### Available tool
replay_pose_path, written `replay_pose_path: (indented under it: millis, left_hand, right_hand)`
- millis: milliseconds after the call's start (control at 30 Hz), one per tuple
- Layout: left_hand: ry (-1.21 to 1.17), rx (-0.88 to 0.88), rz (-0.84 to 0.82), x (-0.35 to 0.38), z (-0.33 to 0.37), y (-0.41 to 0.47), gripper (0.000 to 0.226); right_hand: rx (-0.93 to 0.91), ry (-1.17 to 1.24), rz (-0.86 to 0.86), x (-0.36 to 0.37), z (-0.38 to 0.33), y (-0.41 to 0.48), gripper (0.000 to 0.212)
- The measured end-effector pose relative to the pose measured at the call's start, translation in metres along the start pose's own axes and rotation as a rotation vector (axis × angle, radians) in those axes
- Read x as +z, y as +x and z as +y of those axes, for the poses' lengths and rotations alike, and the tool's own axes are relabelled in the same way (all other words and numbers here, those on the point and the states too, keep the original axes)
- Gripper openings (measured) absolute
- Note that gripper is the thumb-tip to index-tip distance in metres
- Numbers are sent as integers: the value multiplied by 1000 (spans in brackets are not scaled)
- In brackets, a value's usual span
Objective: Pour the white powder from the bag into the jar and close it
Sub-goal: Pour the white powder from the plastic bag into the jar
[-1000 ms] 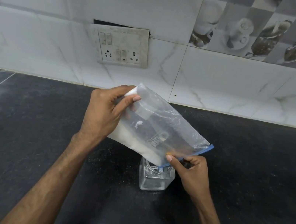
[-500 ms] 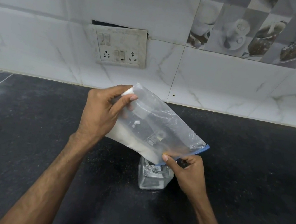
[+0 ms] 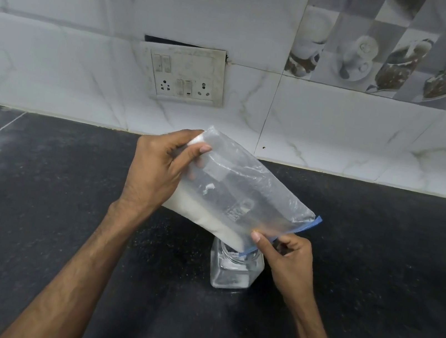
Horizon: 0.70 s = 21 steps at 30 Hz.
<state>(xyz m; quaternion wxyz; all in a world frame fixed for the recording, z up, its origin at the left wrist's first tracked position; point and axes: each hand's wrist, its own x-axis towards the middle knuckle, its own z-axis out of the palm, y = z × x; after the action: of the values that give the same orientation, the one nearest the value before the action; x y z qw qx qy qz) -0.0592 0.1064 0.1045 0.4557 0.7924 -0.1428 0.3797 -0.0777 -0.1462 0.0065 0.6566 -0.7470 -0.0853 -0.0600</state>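
Zip bag tipped over the jar, both hands on it

The left hand (image 3: pixel 153 175) has its grip clamped on the raised closed end of the clear zip bag (image 3: pixel 240 198), thumb on the front and the other fingers mostly hidden behind the plastic. The right hand (image 3: pixel 288 256) pinches the low blue-zip edge, its fingertips partly tucked under the bag. The white powder (image 3: pixel 202 218) sits along the bag's lower side, down toward the mouth. The glass jar (image 3: pixel 233 270) stands on the black worktop (image 3: pixel 64 202) right below that corner; its opening is covered by the bag, so I can't tell if powder is actually falling. There's a little white at the jar's bottom. A socket plate (image 3: pixel 185 75) is on the wall tiles.
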Motion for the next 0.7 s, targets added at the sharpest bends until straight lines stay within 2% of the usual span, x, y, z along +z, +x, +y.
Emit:
replay_pose_path:
  millis: [67,233,433,667,700]
  left_hand:
    - [4,-12,-3,0,0,0,32]
    - [-7,-3,-9,2,-2,1,31]
    - [-11,-5,2,2,-1,1,31]
    - [-7,-10,-2,2,-3,-1,33]
    - [-3,-2,2,2,-3,-1,34]
  right_hand:
    - [-8,-19,-24,0,0,-1,15]
    - [15,-56,-18,1,0,-2,6]
    - [36,-95,15,6,3,-6,14]
    - [42,-81,27,4,2,-5,5]
    - [38,-70,35,5,2,-5,10]
